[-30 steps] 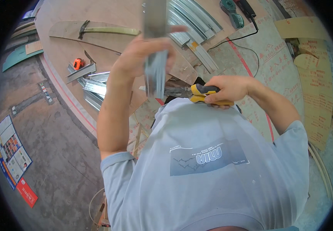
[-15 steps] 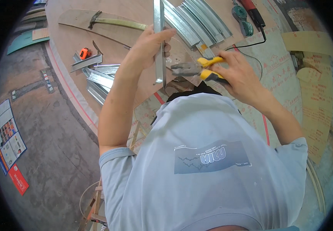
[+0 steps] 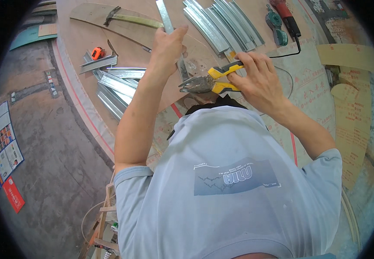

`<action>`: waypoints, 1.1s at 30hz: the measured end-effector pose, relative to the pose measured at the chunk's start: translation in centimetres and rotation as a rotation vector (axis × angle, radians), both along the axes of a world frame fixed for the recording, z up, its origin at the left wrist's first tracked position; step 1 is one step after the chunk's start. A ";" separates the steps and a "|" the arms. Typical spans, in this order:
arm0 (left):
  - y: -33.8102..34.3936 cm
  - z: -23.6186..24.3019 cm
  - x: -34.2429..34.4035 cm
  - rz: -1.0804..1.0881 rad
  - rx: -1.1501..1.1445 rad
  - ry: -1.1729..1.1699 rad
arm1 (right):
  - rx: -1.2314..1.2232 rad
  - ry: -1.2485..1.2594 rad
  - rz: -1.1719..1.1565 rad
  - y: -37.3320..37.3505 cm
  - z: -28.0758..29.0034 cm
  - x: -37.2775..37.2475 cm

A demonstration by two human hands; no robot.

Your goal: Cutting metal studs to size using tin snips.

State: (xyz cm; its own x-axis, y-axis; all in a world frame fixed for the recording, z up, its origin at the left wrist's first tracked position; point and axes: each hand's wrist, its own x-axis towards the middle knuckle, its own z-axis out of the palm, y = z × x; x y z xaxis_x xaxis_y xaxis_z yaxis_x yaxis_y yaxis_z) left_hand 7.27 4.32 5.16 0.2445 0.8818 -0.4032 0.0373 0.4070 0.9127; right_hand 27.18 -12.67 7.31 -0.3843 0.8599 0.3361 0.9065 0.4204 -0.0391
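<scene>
Left hand (image 3: 167,47) closed around a narrow galvanised steel channel strip (image 3: 166,17), long axis running from the hand toward the far edge of the plywood board (image 3: 87,26). Just right, yellow-handled steel pliers (image 3: 210,81) lie crosswise, nose at the strip's lower end below the grip. Right hand (image 3: 260,80) wraps the handles; jaw opening unclear.

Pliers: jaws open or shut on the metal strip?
Open. The pliers in the right hand show a gap at the tips, beside the metal strip, not clamped.
</scene>
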 end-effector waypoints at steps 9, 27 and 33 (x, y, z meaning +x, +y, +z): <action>-0.7 -0.2 -1.4 0.042 -0.068 -0.011 | -0.141 -0.007 0.134 1.6 -1.0 0.5; 3.3 -12.0 -22.3 0.582 -0.104 1.357 | -0.635 0.332 -0.224 -4.3 -8.3 3.5; 5.4 -13.1 -7.3 -0.353 1.076 1.015 | -0.640 0.500 -0.288 -5.2 -9.1 5.0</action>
State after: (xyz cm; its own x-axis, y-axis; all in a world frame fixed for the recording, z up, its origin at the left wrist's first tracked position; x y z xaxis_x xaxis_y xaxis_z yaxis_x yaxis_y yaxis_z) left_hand 0.00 9.74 -7.94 0.5230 0.8143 0.2516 0.7624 -0.5790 0.2891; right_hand 32.13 -17.84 -1.78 -0.0579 0.9828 -0.1755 0.7872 -0.0631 -0.6134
